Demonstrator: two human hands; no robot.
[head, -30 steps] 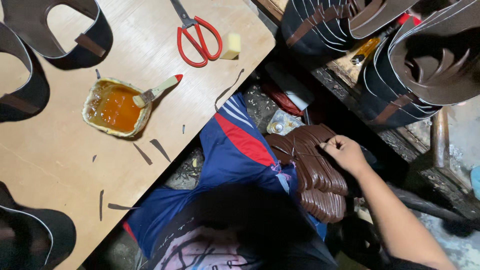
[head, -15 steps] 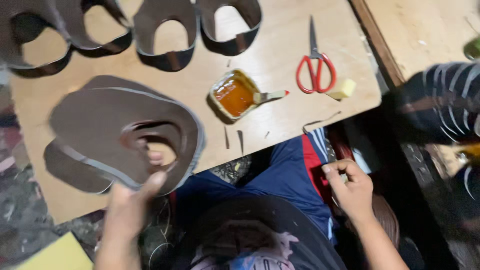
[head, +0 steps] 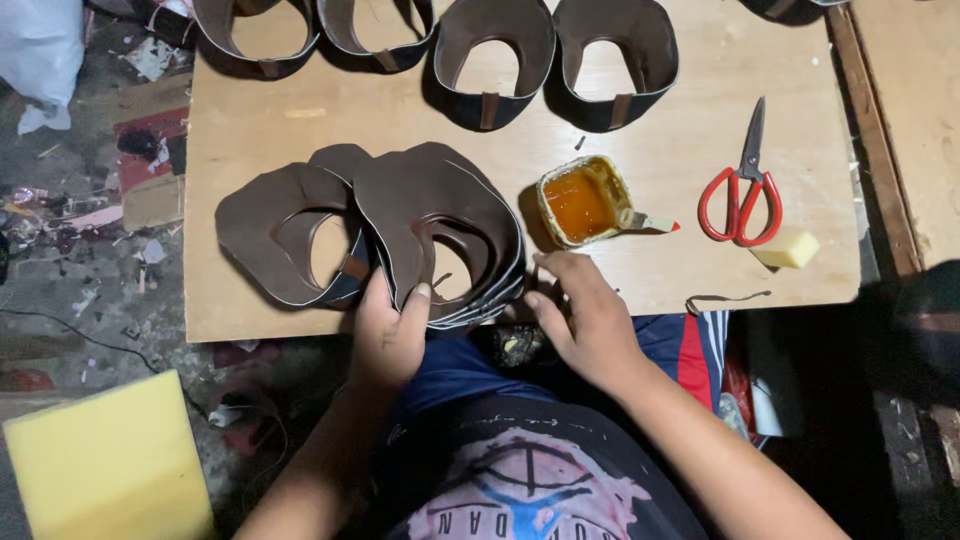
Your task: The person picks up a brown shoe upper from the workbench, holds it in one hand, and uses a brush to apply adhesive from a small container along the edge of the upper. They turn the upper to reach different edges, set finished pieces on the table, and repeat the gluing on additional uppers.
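Basically both hands are working a stack of brown leather cutouts (head: 440, 215) sitting at the near edge of the wooden board (head: 680, 270), centre-left of frame. Left hand (head: 388, 335) is gripping the stack's lower edge, thumb lying on top, fingers going under the board edge. Right hand (head: 590, 315) is resting at the stack's right rim, fingers curled and touching it; closed grip on it cannot be told. A second brown cutout (head: 270, 225) is overlapping the stack on the left. Glue tin (head: 583, 200) is sitting just right of the stack, red scissors (head: 740, 190) and a yellow sponge block (head: 788, 247) farther right, well apart. Curved dark bands (head: 490, 55) are lining the board's top edge. Bare board is showing between stack and bands.
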